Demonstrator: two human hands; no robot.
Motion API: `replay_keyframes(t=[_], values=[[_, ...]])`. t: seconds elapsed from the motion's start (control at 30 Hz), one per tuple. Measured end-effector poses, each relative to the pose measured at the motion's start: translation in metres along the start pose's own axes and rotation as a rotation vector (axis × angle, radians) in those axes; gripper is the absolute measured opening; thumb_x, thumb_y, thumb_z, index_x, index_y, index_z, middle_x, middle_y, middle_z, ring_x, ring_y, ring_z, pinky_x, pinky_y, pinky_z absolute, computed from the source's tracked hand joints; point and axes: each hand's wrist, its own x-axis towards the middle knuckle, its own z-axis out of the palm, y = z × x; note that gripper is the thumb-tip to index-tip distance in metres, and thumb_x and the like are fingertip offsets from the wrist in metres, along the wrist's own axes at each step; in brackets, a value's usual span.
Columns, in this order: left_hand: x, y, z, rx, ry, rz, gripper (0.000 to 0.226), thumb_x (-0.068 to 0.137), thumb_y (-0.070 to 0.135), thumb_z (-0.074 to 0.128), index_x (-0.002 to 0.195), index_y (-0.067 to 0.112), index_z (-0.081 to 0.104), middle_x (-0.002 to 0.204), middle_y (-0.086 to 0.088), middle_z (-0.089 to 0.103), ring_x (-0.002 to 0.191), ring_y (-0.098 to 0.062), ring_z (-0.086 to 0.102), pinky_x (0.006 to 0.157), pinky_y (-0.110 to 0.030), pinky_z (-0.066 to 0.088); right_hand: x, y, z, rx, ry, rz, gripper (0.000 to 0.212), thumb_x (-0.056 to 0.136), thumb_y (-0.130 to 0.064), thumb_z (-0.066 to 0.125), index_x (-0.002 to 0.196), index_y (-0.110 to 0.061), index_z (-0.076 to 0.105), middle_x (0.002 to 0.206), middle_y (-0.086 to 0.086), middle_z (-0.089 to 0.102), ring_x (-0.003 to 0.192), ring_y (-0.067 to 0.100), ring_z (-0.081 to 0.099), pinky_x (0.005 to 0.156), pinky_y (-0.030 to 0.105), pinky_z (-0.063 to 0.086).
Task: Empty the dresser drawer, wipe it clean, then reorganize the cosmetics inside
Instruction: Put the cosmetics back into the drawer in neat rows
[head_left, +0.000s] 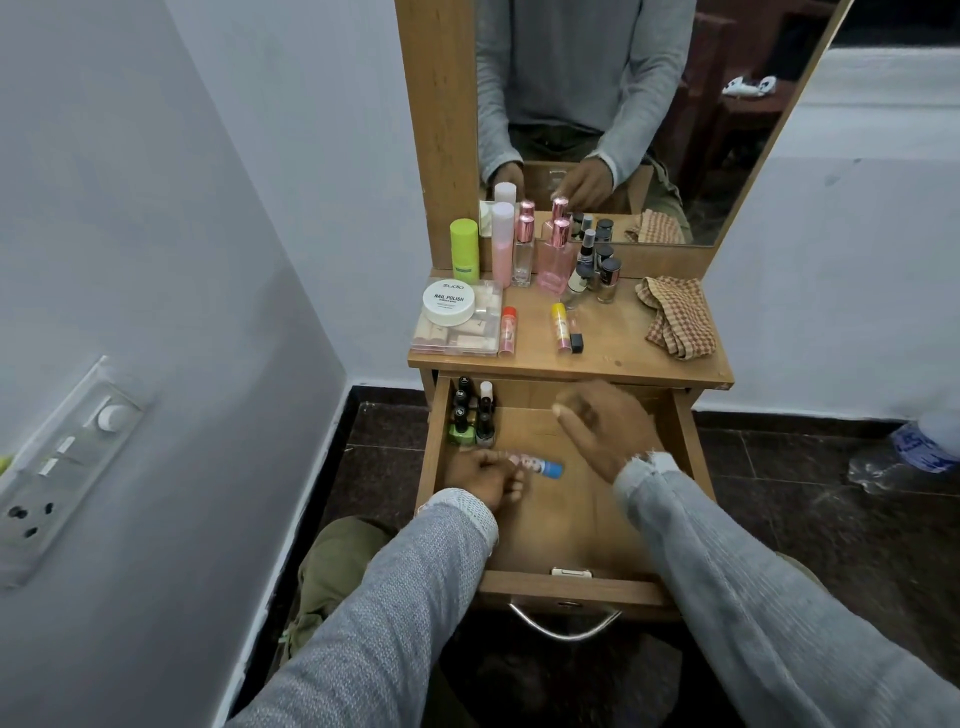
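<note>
- Head view: drawer (566, 579) of pale wood, pulled out beneath the dresser tabletop (613, 345), with a curved metal handle (563, 626) on its front board.
- Left hand (480, 475), in a grey knit sleeve, rests inside the drawer near its left wall, fingers curled round a slim cylindrical tube (540, 464) with a blue end; the tube lies nearly flat, pointing right.
- Right hand (605, 423) hangs over the drawer's rear half, motion-blurred, fingers relaxed and spread, holding nothing.
- Nail polish bottles (470, 415), small and dark-capped, one with green contents, stand clustered in the drawer's back left corner.
- On the tabletop, left: a clear rectangular plastic box (457, 335) carrying a round white jar (449, 301) labelled "NAIL POLISH"; a red-capped tube (508, 332) lies just beside the box.
- Rear row: a lime-green cylinder (465, 249), a tall pale-pink bottle (502, 244), and two square glass perfume bottles (553, 257) with rose-metal caps.
- Centre: small dark-capped bottles (597, 273) stand together; a yellow-capped tube (560, 327) lies in front of them.
- Right: a crumpled checked cloth (675, 322), woven, brown and cream.
- Mirror (587, 104) in a wood frame stands behind the tabletop.
</note>
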Motion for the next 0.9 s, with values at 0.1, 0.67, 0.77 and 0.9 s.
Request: replay_keyframes(t=[0.1,0.67,0.77,0.9], values=[[0.003,0.001,0.001,0.024,0.018,-0.063,0.006,0.093,-0.004,0.053,0.096,0.0,0.056,0.07,-0.011,0.059,0.046,-0.009,0.056,0.043,-0.019,0.051,0.034,-0.031,-0.006,-0.064,0.102,-0.106,0.02,0.091,-0.031,0.057,0.109,-0.023,0.059,0.098,-0.007,0.057,0.081,0.006,0.053,0.074,0.025,0.051],[0.022,-0.011,-0.009,0.784,0.009,0.12,0.027,0.094,0.008,0.055,0.116,-0.007,0.06,0.095,-0.007,0.068,0.091,-0.014,0.065,0.078,-0.017,0.048,0.048,-0.054,0.009,-0.24,0.066,-0.178,0.016,0.086,-0.021,0.064,0.099,-0.013,0.058,0.101,0.001,0.052,0.079,0.017,0.052,0.073,0.03,0.051],[0.017,-0.015,-0.006,0.841,0.132,0.165,0.017,0.09,0.01,0.058,0.107,0.01,0.063,0.116,-0.011,0.063,0.109,-0.029,0.06,0.093,-0.032,0.049,0.039,-0.047,0.007,-0.253,0.005,-0.168,0.036,0.083,-0.023,0.069,0.115,-0.016,0.056,0.11,0.001,0.05,0.085,0.017,0.055,0.076,0.029,0.051],[0.017,-0.014,-0.005,0.823,0.083,0.146,0.022,0.09,0.004,0.058,0.111,0.007,0.062,0.117,-0.013,0.063,0.109,-0.027,0.059,0.094,-0.03,0.048,0.044,-0.043,0.008,-0.244,-0.148,-0.141,0.04,0.09,-0.011,0.055,0.129,-0.017,0.049,0.118,0.008,0.048,0.095,0.025,0.055,0.084,0.038,0.052]])
